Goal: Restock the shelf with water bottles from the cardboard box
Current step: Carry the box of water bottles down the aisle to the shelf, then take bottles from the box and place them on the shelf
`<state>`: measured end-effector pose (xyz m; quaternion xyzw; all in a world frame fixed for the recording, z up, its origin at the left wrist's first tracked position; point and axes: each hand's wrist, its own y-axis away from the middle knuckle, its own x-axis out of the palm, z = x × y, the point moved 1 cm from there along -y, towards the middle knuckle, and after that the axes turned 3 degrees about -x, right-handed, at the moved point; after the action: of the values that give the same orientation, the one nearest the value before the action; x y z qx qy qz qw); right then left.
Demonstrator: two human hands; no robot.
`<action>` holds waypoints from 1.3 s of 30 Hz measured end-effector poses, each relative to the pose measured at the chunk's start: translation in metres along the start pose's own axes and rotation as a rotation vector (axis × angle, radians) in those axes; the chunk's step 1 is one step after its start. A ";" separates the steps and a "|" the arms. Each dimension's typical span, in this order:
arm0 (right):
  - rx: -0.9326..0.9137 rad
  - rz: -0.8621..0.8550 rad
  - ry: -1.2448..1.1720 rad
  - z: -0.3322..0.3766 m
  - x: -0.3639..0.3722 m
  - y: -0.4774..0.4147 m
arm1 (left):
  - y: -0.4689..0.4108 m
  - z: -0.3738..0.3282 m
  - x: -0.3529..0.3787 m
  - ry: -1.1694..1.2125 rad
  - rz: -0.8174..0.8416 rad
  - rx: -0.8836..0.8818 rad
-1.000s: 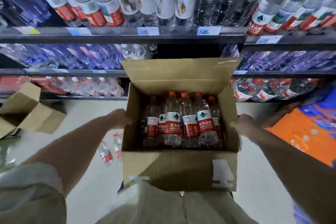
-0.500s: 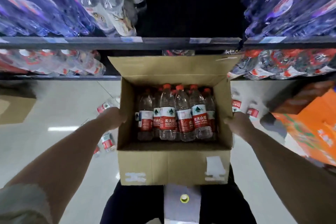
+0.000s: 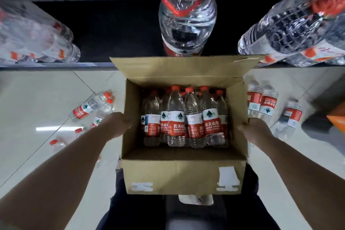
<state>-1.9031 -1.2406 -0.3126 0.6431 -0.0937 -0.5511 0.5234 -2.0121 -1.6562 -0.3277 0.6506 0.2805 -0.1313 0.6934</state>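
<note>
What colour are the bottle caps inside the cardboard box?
Orange-red plastic bottle caps; seen best in the head view.

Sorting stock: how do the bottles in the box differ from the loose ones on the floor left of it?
The boxed bottles stand upright; the floor bottles lie on their sides. The boxed bottles are packed tight in the cardboard box; the floor bottles are scattered. Both have red caps and red labels.

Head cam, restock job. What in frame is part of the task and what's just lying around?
In the job: cardboard box, held at its sides by the left hand and right hand; red-capped bottles inside it; shelf ahead.
Lying about: floor bottles on the left; floor bottles on the right; large jug on the shelf; orange pack.
</note>
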 end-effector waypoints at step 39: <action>-0.544 0.018 0.077 0.099 0.092 -0.061 | -0.034 -0.127 0.063 0.150 -0.151 0.165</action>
<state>-1.9764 -1.3348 -0.4011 0.4984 0.0720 -0.5265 0.6850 -2.0075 -1.5250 -0.3908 0.6904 0.3679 -0.1567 0.6028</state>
